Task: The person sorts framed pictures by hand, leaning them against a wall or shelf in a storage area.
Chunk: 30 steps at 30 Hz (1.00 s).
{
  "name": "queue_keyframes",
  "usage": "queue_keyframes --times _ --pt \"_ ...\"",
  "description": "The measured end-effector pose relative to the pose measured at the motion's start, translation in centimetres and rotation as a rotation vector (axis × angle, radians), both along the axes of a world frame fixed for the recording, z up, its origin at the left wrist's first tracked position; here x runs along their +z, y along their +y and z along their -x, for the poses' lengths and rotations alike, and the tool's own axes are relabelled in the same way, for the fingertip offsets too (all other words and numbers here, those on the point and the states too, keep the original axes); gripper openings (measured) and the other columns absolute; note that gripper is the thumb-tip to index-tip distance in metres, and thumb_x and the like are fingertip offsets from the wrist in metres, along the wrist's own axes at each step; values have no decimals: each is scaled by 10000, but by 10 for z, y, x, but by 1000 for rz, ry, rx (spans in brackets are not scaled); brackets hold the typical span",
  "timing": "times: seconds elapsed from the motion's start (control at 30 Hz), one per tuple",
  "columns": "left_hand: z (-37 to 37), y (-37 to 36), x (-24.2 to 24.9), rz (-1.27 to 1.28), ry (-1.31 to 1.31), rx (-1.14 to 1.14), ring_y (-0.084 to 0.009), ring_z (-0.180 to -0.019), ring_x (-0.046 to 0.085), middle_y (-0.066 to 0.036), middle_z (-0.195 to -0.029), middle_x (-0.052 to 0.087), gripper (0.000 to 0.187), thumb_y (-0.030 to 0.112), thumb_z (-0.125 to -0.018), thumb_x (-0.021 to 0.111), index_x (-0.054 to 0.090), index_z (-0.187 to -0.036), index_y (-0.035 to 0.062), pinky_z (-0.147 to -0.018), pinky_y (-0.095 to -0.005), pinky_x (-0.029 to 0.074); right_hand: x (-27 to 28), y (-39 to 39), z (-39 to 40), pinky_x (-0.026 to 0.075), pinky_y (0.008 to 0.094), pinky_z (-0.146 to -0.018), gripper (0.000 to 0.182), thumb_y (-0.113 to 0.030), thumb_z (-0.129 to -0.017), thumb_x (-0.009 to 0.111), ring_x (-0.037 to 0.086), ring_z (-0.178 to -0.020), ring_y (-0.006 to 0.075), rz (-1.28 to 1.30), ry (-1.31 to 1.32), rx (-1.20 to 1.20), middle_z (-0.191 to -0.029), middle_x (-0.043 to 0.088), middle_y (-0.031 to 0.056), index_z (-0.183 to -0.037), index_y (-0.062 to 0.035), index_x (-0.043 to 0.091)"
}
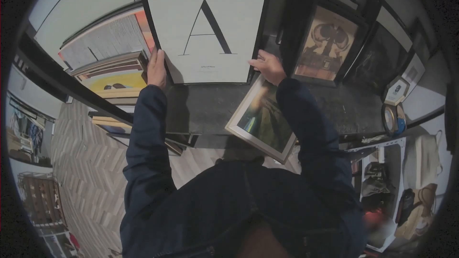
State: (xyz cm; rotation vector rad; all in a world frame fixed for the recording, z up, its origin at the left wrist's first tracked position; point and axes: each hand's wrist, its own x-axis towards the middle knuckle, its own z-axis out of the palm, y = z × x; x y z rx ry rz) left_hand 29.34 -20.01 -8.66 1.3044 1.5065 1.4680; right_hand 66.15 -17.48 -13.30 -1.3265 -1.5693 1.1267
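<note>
A black-framed print with a large letter A (205, 67) stands upright on a dark shelf (205, 105), leaning back. My left hand (157, 69) grips its lower left edge, fingers behind the frame. At the lower right edge, my right hand (270, 68) pinches the same frame between thumb and fingers. Just below my right hand, a smaller picture frame with a pale wooden border (256, 138) lies tilted over the shelf's front edge, partly hidden by my right sleeve.
Right of the print lean a framed spade picture (327, 40) and other dark frames (380, 48). Stacked frames (114, 83) stand at the left beside a dark bar (71, 79). A white shelf unit (399, 172) with bags is at lower right; herringbone floor (91, 162) shows at left.
</note>
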Motion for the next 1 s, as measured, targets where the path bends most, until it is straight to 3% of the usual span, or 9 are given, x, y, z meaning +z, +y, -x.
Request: queue_keyframes --times 0.1,0.2,0.4,0.5,0.6,0.7,0.77,0.9,1.0 --pt "3 1 0 14 -5 23 -300 -1538 244 -100 -1656 278 658 491 -1061 415 303 -1587 111 -1254 -397 201 6 -1 4 476 393 -1085 866 -393 -932 647 373 -1467 374 37 -102 -18 -1590 317 279 -1527 116 276" --pt "11 16 -9 -8 -22 29 -279 -1544 222 -137 -1659 248 676 446 -1070 433 265 -1592 52 -1254 -357 175 -9 16 4 520 390 -1013 651 -354 -921 611 437 -1426 355 -42 -89 -57 -1481 501 220 -1402 69 494" --pt "18 32 -15 30 78 6 -278 -1534 243 -146 -1650 276 661 437 -1080 398 264 -1594 44 -1252 -354 174 -12 24 7 521 386 -1037 582 -300 -935 638 476 -1397 344 -49 -89 -104 -1445 530 248 -1356 86 531" --pt "16 32 -10 85 98 -2 -296 -1538 238 -138 -1657 265 669 472 -1080 369 248 -1602 72 -1250 -373 190 -1 18 8 509 400 -1050 777 -311 -941 675 436 -1421 380 10 -83 -70 -1540 369 300 -1480 126 327" --pt "18 40 -15 59 55 4 -278 -1528 262 -135 -1644 296 634 424 -1088 380 269 -1594 58 -1247 -356 193 -18 30 9 541 348 -920 483 -306 -939 644 602 -1204 251 -83 -94 -119 -1338 607 183 -1246 55 554" --pt "24 52 -24 18 27 -2 -273 -1515 294 -136 -1628 334 600 393 -1088 395 314 -1581 63 -1242 -351 214 -24 39 14 548 329 -930 366 -260 -937 665 658 -1171 272 -156 -121 -147 -1245 669 156 -1140 44 636" --pt "24 55 -29 -16 21 -6 -282 -1497 325 -133 -1610 368 570 372 -1091 395 342 -1571 68 -1237 -370 240 -19 31 16 434 334 -763 285 -291 -926 676 555 -883 199 -294 -166 -201 -972 617 85 -941 -15 610" --pt "21 55 -21 35 40 -25 -317 -1506 306 -129 -1625 342 596 441 -1082 348 330 -1571 101 -1244 -434 239 13 10 26 339 325 -655 311 -277 -900 714 452 -708 140 -347 -190 -189 -769 527 23 -768 -71 522" --pt "11 55 -17 44 4 -3 -294 -1501 325 -117 -1611 375 569 402 -1086 377 352 -1573 108 -1237 -387 236 15 8 18 489 345 -942 437 -269 -889 743 622 -1069 288 -213 -231 -162 -1140 651 178 -1137 68 618"
